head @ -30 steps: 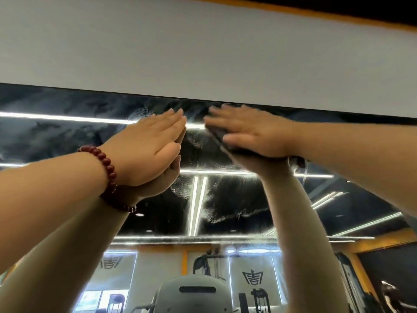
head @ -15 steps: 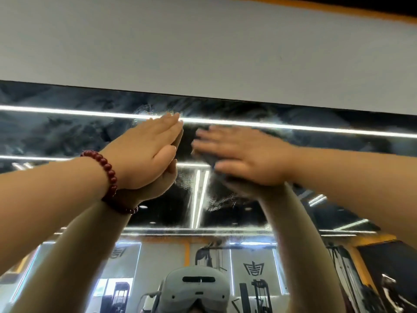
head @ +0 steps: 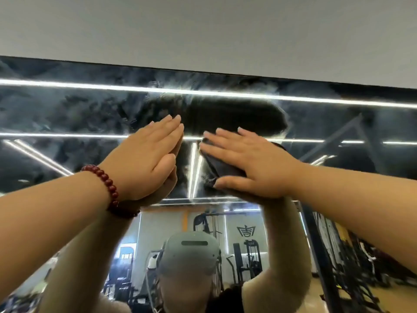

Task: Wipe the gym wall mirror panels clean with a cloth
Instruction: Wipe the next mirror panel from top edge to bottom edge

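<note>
Both arms are raised against a large reflective wall mirror panel (head: 67, 114), near its upper edge, below a plain grey-white wall band (head: 203, 30).

The left hand (head: 144, 161) is laid flat on the glass, fingers straight and together, nothing grasped. A dark red beaded bracelet (head: 108, 184) is worn on that wrist.

The right hand (head: 246, 163) is spread flat with fingers extended, pressed onto a dark folded cloth (head: 223, 166), which is pinned between the palm and the mirror. The cloth is seen under the fingers and palm, with a bit of its edge showing past the hand on the right; no curl of the fingers around it is seen. The two hands are near each other but apart, a narrow gap of glass between them.

Hazy whitish smears (head: 94, 109) are spread over the upper mirror to the left and around the hands. A darker, clearer patch (head: 232, 118) is seen just above the right hand.

Reflected in the glass: long white ceiling light strips (head: 203, 92), both forearms, a pale grey head-worn headset (head: 191, 251) at lower centre, black gym machines (head: 248, 256), an orange-trimmed wall.
</note>
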Demonstrator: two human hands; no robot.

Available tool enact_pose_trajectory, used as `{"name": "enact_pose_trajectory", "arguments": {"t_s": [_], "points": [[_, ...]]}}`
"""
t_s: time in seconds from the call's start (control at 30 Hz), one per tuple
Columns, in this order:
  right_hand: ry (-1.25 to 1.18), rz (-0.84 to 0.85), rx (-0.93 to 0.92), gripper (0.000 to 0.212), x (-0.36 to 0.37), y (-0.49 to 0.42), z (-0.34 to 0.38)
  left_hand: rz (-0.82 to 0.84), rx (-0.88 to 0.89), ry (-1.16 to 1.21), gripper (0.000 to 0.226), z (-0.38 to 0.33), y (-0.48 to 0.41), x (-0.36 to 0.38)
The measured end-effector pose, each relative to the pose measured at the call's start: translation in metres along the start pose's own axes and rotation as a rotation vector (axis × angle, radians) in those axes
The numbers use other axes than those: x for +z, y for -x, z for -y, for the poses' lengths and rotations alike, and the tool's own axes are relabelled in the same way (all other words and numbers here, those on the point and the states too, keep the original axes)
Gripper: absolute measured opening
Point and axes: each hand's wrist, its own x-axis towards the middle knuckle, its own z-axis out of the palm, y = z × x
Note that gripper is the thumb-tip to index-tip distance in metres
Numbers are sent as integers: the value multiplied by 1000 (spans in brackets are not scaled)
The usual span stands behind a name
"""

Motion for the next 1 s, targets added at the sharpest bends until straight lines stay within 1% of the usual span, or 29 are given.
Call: {"name": "enact_pose_trajectory", "arguments": {"t_s": [0.07,0.1,0.13,0.17,0.2,0.23,0.3,0.33,0.4,0.43,0.47,0.5,0.53,0.6,0.63,0.67,0.7,0.73,0.77,0.8,0.83,0.87,0.9,0.97,1.0], "points": [[-75,-28,313,73,-11,-12,-25,11,12,0,87,1,7,-1],[-76,-31,433,76,-14,-20,-30,21,20,-10,87,2,12,-1],[-56,-19,489,81,-15,-24,-26,29,25,-13,86,1,19,0],[-36,-10,469,86,-14,-25,-18,26,31,-18,85,0,24,2],[-11,-5,395,89,-10,-23,-4,8,44,-27,83,-1,29,4],[14,-8,281,89,-4,-17,15,-17,68,-46,79,-2,35,7],[55,-28,37,78,12,3,50,-57,96,-100,74,-5,44,13],[68,-24,-53,71,16,11,59,-66,83,-111,73,-7,47,15],[56,35,-164,68,11,14,53,-54,58,-106,74,-11,49,16],[54,62,-180,69,8,14,47,-51,52,-106,75,-13,50,16],[38,63,-144,71,6,12,40,-57,46,-110,75,-15,51,16],[2,37,-53,72,3,9,35,-68,44,-115,74,-16,52,17],[-42,-12,75,72,4,6,34,-80,40,-118,73,-18,54,19],[-72,-110,308,69,10,0,48,-95,13,-108,72,-21,59,23],[-64,-138,343,67,14,0,62,-104,7,-97,71,-22,61,24],[-54,-148,300,65,19,3,77,-107,12,-86,71,-23,63,25],[-47,-150,180,63,23,8,90,-105,26,-79,70,-24,66,25],[-40,-137,23,61,27,15,100,-103,42,-80,70,-24,69,26],[-43,-104,-108,58,28,23,104,-101,60,-94,69,-24,74,27],[-57,-54,-180,56,25,29,101,-101,81,-116,68,-24,78,28],[-64,-29,-190,55,21,31,92,-101,99,-134,67,-24,83,29],[-71,-33,-123,55,19,29,81,-99,110,-144,67,-23,87,29],[-106,-67,19,57,16,25,69,-95,117,-146,67,-22,90,29],[-236,-162,370,56,9,14,49,-76,126,-144,67,-21,96,30],[-270,-178,488,55,6,8,48,-72,129,-144,67,-20,99,30]]}}
